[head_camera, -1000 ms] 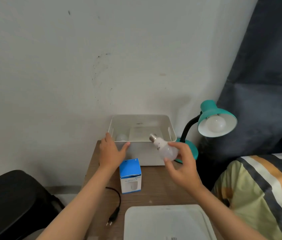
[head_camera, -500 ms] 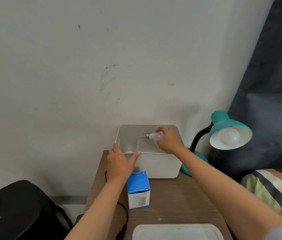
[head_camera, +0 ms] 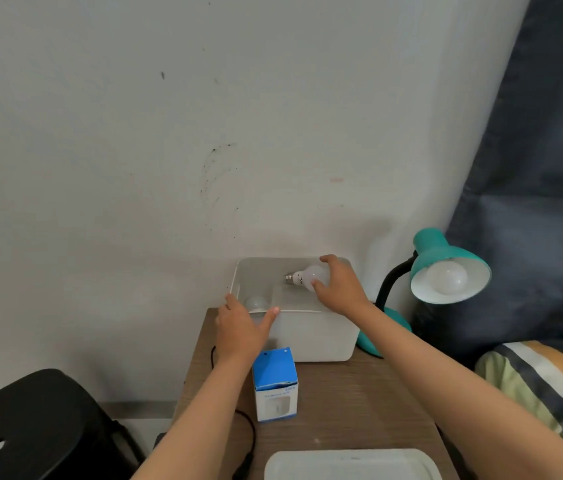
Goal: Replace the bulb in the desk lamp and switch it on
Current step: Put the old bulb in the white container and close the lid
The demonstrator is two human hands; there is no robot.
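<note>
A bulb (head_camera: 309,278) is gripped over the white bin (head_camera: 311,336) by the right hand (head_camera: 340,285); if released carelessly, it could be cracked.

Bedroom corner (striped bedding (head_camera: 550,375), bedside table (head_camera: 359,403), curtain (head_camera: 543,168))

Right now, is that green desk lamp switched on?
It looks off: the bulb inside the lamp shade appears plain white, casting no glow on the shade or wall.

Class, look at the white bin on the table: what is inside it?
One bulb lies in the white bin's left corner. The right hand holds a second bulb over the inside. The near wall hides the floor.
</note>
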